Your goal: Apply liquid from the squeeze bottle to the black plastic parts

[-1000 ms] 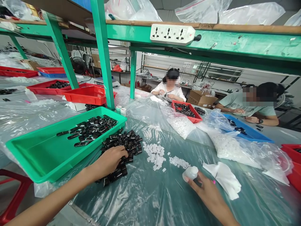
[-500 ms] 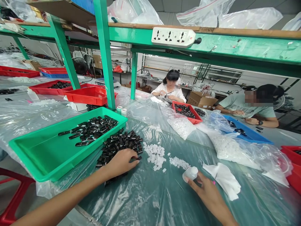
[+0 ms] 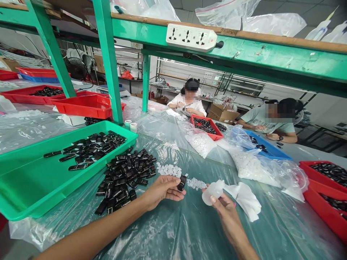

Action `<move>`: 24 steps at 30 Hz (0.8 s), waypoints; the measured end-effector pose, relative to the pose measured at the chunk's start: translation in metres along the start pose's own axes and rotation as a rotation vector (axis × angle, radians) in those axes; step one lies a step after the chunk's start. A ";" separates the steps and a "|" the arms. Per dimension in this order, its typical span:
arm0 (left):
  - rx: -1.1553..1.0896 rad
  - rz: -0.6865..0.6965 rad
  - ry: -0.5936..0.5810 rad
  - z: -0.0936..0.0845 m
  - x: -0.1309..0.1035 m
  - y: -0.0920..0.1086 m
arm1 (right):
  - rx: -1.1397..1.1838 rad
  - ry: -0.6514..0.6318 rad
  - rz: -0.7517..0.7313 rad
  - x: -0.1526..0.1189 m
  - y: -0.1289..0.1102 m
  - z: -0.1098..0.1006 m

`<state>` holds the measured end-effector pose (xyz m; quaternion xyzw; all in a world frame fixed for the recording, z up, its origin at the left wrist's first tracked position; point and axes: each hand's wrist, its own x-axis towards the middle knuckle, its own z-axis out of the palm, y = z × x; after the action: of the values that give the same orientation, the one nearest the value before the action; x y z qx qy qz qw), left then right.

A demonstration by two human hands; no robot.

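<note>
Between the thumb and fingers of my left hand [image 3: 165, 189] is a small black plastic piece [image 3: 181, 183], raised above the table. My right hand [image 3: 226, 207] grips a small translucent white bottle [image 3: 213, 193], its round bottom tilted toward me. Left of my left hand lies a heap of black plastic pieces [image 3: 127, 169]. Just beyond my hands are a pile of flat white pieces [image 3: 169, 169] and a pile of smaller clear-white bits [image 3: 196, 183]. A crumpled white tissue [image 3: 248, 202] lies right of the bottle.
A green tray [image 3: 24, 180] with more black pieces stands at left. Red trays [image 3: 322, 202] stand at right. Bags of white pieces [image 3: 252, 168] lie farther back. A green shelf frame [image 3: 107, 65] with a power strip [image 3: 191, 37] crosses above. Two people sit opposite.
My left hand has come away from the black heap, moving right with one black piece. My right hand has lifted the bottle and tipped its bottom toward me. The camera view has shifted right.
</note>
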<state>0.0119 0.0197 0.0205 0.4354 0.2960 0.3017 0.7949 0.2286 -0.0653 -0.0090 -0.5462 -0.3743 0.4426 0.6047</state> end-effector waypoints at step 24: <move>0.040 0.035 -0.136 -0.001 -0.001 -0.036 | 0.812 0.010 0.205 -0.010 0.015 0.028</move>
<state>0.0188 0.0037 -0.0107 0.4756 0.2397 0.2794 0.7989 0.1973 -0.0655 -0.0197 -0.2999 -0.1104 0.6094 0.7256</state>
